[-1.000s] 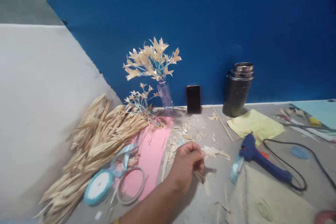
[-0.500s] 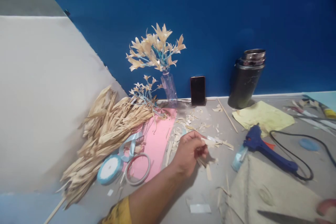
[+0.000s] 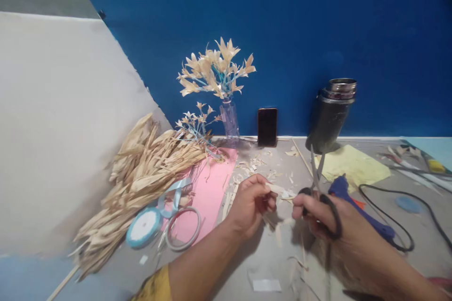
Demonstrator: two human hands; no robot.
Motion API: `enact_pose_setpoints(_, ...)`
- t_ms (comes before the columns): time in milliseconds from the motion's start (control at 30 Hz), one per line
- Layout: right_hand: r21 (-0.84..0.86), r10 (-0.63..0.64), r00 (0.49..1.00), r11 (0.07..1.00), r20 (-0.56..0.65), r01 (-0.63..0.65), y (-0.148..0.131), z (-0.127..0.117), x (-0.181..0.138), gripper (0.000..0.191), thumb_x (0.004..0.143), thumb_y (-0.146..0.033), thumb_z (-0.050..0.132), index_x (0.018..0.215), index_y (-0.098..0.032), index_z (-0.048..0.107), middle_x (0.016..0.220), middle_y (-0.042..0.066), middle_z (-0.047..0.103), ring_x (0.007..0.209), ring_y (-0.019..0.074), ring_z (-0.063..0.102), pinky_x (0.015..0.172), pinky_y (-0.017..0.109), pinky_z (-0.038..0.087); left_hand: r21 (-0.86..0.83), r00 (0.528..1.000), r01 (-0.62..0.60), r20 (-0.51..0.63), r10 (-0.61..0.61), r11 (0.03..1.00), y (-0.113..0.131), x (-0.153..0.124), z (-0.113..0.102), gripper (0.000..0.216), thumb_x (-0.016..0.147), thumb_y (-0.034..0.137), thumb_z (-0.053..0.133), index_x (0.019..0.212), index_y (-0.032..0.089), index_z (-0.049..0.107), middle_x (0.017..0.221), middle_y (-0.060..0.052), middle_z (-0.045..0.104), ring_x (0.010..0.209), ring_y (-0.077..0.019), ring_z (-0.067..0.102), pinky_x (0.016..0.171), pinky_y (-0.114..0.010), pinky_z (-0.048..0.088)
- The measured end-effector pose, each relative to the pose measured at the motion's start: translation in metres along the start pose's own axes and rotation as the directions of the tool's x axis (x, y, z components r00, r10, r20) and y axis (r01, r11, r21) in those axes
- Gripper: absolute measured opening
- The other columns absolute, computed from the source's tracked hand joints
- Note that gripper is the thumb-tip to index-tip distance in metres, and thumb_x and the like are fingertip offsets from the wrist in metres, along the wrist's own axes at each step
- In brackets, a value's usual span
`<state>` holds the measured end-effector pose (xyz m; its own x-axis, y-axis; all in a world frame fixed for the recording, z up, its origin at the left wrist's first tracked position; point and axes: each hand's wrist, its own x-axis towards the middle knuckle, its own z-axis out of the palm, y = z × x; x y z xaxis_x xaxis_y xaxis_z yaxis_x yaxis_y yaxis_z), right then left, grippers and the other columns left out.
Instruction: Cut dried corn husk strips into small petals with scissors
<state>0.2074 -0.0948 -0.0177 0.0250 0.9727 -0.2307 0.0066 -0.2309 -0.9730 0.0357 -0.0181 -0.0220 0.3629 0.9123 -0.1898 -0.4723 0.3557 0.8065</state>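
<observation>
One table [image 3: 271,258] carries everything, with a husk pile [image 3: 141,174] at its left. Your right hand [image 3: 325,218] is closed through the handles of the scissors [image 3: 315,174]; the blades point up, slightly parted, with a glue gun [image 3: 367,221] just behind. Your left hand [image 3: 252,207] is curled, thumb and fingers pinching a pale strip [image 3: 278,189] just left of the scissors.

The scissors [image 3: 315,190] have black handles, the husk strip [image 3: 278,189] is pale tan, the sheet [image 3: 212,188] pink.
</observation>
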Motion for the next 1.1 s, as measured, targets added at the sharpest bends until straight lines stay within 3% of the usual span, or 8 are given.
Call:
enact_pose_setpoints(267,0.180,0.016,1.000,0.984,0.001,-0.016,-0.021,0.017,0.008,0.043,0.061,-0.040,0.087,0.088,-0.017,0.063,0.065,-0.002,0.060,0.060,0.0146,0.054,0.058,0.026,0.045,0.183,0.985,0.108,0.113,-0.130,0.977,0.002,-0.006,0.002,0.009,0.059,0.017,0.065,0.064,0.015,0.057,0.060,0.000,0.060,0.046,-0.0076,0.051,0.049,-0.021,0.039)
enact_pose_setpoints(533,0.254,-0.002,1.000,0.967,-0.009,0.004,-0.006,0.010,0.013,0.038,0.066,-0.037,0.085,0.090,-0.019,0.062,0.076,0.001,0.067,0.070,0.0190,0.062,0.065,0.029,0.049,0.219,0.971,0.137,0.161,-0.174,0.966,-0.003,-0.009,0.004,0.018,0.066,0.028,0.069,0.072,0.015,0.059,0.063,-0.002,0.062,0.051,-0.0096,0.054,0.052,-0.022,0.041)
enact_pose_setpoints(667,0.293,0.021,0.999,0.956,-0.025,-0.013,-0.004,0.011,0.013,0.038,0.065,-0.033,0.086,0.090,-0.019,0.063,0.073,-0.001,0.063,0.063,0.0164,0.059,0.058,0.028,0.048,0.329,0.985,0.072,0.127,-0.120,0.941,0.004,-0.008,0.007,0.018,0.067,0.028,0.071,0.070,0.015,0.057,0.060,0.000,0.059,0.049,-0.0086,0.051,0.051,-0.022,0.039)
enact_pose_setpoints(767,0.262,0.030,0.989,0.965,-0.147,0.009,-0.008,0.010,0.014,0.035,0.066,-0.035,0.085,0.090,-0.019,0.065,0.067,-0.003,0.058,0.055,0.0122,0.051,0.050,0.025,0.044,0.427,0.997,-0.050,0.079,0.018,0.903,0.021,-0.006,0.005,0.015,0.070,0.025,0.066,0.066,0.017,0.053,0.057,0.003,0.056,0.049,-0.0079,0.049,0.052,-0.022,0.039)
enact_pose_setpoints(833,0.186,0.013,0.978,0.982,-0.210,0.027,-0.013,0.008,0.014,0.032,0.067,-0.037,0.084,0.087,-0.018,0.066,0.065,-0.003,0.056,0.053,0.0112,0.047,0.047,0.024,0.041,0.583,0.992,-0.127,0.071,0.105,0.802,0.036,-0.007,0.000,0.013,0.070,0.022,0.063,0.064,0.017,0.052,0.057,0.004,0.054,0.051,-0.0078,0.047,0.053,-0.022,0.037)
enact_pose_setpoints(900,0.118,-0.014,0.975,0.992,-0.221,0.041,-0.017,0.006,0.015,0.029,0.068,-0.037,0.082,0.083,-0.018,0.067,0.065,-0.002,0.056,0.053,0.0115,0.045,0.047,0.025,0.039,0.777,0.992,-0.126,0.088,0.091,0.617,0.050,-0.012,-0.008,0.012,0.070,0.020,0.063,0.063,0.017,0.054,0.056,0.005,0.051,0.052,-0.0076,0.044,0.051,-0.021,0.033)
enact_pose_setpoints(1000,0.044,-0.057,0.977,0.997,-0.207,0.067,-0.019,0.003,0.014,0.028,0.068,-0.039,0.081,0.080,-0.018,0.068,0.069,0.001,0.061,0.058,0.0141,0.049,0.051,0.028,0.040,0.907,0.990,-0.070,0.115,-0.082,0.416,0.064,-0.022,-0.022,0.015,0.072,0.024,0.066,0.065,0.016,0.057,0.057,0.005,0.049,0.052,-0.0076,0.042,0.049,-0.020,0.030)
enact_pose_setpoints(1100,-0.013,-0.080,0.978,0.997,-0.194,0.079,-0.017,0.001,0.014,0.028,0.068,-0.041,0.081,0.081,-0.018,0.070,0.070,0.002,0.064,0.061,0.0164,0.052,0.056,0.030,0.041,0.923,0.958,-0.032,0.138,-0.251,0.385,0.066,-0.028,-0.036,0.016,0.075,0.030,0.066,0.070,0.016,0.061,0.061,0.003,0.056,0.056,-0.0095,0.047,0.051,-0.021,0.035)
